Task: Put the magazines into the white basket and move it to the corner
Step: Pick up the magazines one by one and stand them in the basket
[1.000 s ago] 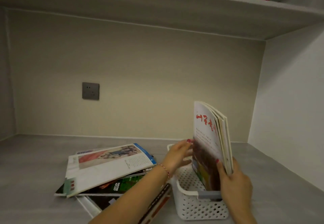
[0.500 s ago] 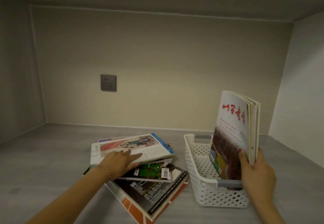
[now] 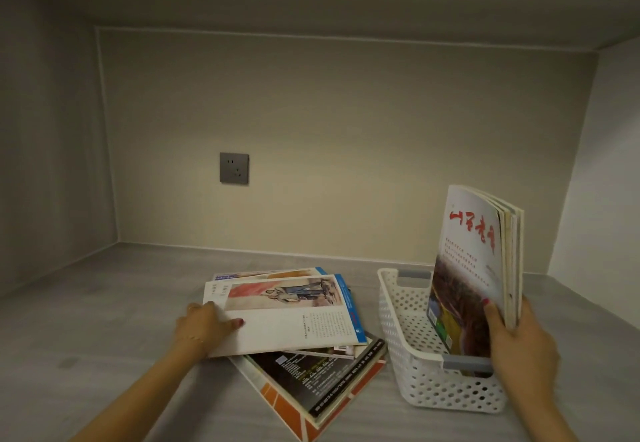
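Observation:
A white perforated basket (image 3: 412,355) with grey handles stands on the grey shelf at the right. Several magazines (image 3: 474,268) stand upright inside it, the front one white with red script; my right hand (image 3: 519,344) grips their near edge. Left of the basket lies a loose pile of magazines (image 3: 311,372). My left hand (image 3: 204,325) holds the left edge of the top magazine (image 3: 287,317), a white one with a painting and a blue spine, thumb on its cover and its left side raised slightly.
The shelf recess has a beige back wall with a grey power socket (image 3: 234,168), a side wall at the left and one at the right. The right back corner (image 3: 540,268) lies just behind the basket. A shelf board runs overhead.
My left hand left the upright magazines, went to the pile and now grips the top magazine's left edge. The view has shifted right. My right hand stays on the upright magazines.

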